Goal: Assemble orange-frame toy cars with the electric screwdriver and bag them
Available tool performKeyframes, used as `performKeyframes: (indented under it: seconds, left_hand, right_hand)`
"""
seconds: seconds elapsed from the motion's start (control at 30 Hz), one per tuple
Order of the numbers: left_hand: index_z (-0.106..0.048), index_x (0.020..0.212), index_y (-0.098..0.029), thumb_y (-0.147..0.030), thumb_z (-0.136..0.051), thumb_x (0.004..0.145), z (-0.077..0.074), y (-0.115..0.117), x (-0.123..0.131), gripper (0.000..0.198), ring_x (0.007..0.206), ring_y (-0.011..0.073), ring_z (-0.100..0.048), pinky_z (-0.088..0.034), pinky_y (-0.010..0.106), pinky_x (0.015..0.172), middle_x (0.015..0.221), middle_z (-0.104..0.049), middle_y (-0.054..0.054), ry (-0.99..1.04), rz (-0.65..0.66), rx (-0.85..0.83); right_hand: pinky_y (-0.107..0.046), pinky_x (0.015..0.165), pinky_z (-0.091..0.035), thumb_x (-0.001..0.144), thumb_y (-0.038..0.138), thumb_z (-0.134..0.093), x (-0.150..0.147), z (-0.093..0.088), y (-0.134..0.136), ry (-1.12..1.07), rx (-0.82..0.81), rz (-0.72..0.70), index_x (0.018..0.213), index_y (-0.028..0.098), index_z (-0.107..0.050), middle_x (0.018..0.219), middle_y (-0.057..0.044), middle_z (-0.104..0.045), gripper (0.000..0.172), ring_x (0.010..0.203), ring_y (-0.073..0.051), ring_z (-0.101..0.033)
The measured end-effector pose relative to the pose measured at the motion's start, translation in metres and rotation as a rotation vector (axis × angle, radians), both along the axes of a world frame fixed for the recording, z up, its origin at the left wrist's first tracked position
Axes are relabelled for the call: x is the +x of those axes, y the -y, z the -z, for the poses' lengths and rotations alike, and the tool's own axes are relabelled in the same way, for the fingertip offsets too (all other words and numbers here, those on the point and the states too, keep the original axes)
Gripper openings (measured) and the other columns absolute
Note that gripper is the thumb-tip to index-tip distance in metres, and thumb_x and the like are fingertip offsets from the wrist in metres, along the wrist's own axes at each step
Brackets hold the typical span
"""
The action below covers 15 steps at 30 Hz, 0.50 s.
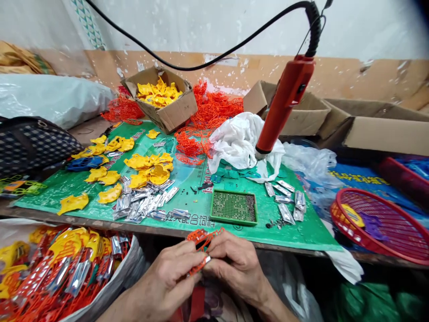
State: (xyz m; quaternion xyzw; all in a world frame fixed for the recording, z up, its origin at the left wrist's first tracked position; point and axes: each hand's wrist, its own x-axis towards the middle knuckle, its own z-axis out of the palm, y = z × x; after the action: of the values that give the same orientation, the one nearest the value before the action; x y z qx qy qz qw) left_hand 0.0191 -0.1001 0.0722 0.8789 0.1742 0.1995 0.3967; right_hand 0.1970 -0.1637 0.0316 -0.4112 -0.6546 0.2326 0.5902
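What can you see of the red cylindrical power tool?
The red cylindrical power tool, apparently plastic, has a black side switch and a metallic-looking tip. A black cable, ribbed near the tool, joins its top. It hangs tilted, tip down and leftward, in front of crumpled white material; whether they touch is unclear. Nobody holds it.

A person's left hand [172, 273] and right hand [237, 261] are gloveless, with rounded fingertips and creases across the knuckles. The left forearm [129, 302] and right forearm [276, 302], likewise bare, broaden from slimmer wrists until the lower edge of the view cuts them off. Between them, clothing shows in part: a plain, deep red strip [197, 302] and, beside it, patterned cloth [229, 306] in muted purplish and pale tones, its motif too blurred to make out
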Motion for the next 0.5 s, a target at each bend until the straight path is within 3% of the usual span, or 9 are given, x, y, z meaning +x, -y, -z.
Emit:
performKeyframes:
  seconds: [0.2, 0.3, 0.37, 0.43, 0.5]
  left_hand:
    - [-0.072, 0.088, -0.018, -0.018, -0.056, 0.082, 0.013, -0.002, 0.001, 0.017, 0.08, 0.0163, -0.053, -0.044, 0.025, 0.074, 0.084, -0.06, 0.002, -0.083, -0.096, -0.595]
    - [-0.073, 0.09, -0.017, -0.022, -0.059, 0.08, 0.022, 0.0, 0.004, 0.018, 0.079, 0.0151, -0.051, -0.042, 0.025, 0.072, 0.083, -0.059, 0.001, -0.038, -0.169, -0.901]
    - [-0.073, 0.09, -0.016, -0.025, -0.063, 0.077, 0.027, 0.001, 0.007, 0.018, 0.072, 0.0128, -0.05, -0.04, 0.023, 0.066, 0.078, -0.059, 0.001, 0.028, -0.238, -1.104]
    - [-0.072, 0.086, -0.014, -0.027, -0.069, 0.072, 0.032, 0.001, 0.008, 0.019, 0.062, 0.0099, -0.047, -0.036, 0.021, 0.058, 0.072, -0.059, 0.0, 0.091, -0.331, -1.257]
    - [-0.072, 0.083, -0.012, -0.027, -0.073, 0.068, 0.035, 0.001, 0.009, 0.021, 0.054, 0.0072, -0.043, -0.03, 0.019, 0.05, 0.068, -0.059, 0.0, 0.125, -0.412, -1.338]
  right_hand:
    - [-0.026, 0.061, -0.05, 0.08, 0.022, -0.072, -0.005, 0.006, -0.006, -0.105, -0.146, 0.04, 0.075, 0.018, -0.067, 0.071, -0.003, -0.065, 0.008, 0.067, -0.014, -0.061]
    - [-0.027, 0.056, -0.048, 0.079, 0.023, -0.071, -0.005, 0.006, -0.007, -0.074, -0.166, 0.049, 0.074, 0.022, -0.066, 0.068, 0.0, -0.062, 0.007, 0.063, -0.014, -0.06]
    - [-0.029, 0.055, -0.049, 0.079, 0.023, -0.071, 0.004, 0.002, -0.007, -0.054, -0.189, 0.075, 0.081, 0.026, -0.068, 0.078, -0.001, -0.064, 0.005, 0.064, -0.015, -0.059]
    - [-0.031, 0.059, -0.051, 0.079, 0.023, -0.07, 0.025, -0.007, -0.007, -0.047, -0.196, 0.257, 0.09, 0.029, -0.069, 0.097, -0.004, -0.066, 0.013, 0.069, -0.016, -0.06]
    - [-0.035, 0.066, -0.051, 0.078, 0.026, -0.071, 0.059, -0.019, -0.01, -0.078, -0.058, 0.677, 0.094, 0.027, -0.07, 0.099, -0.004, -0.065, 0.015, 0.075, -0.018, -0.061]
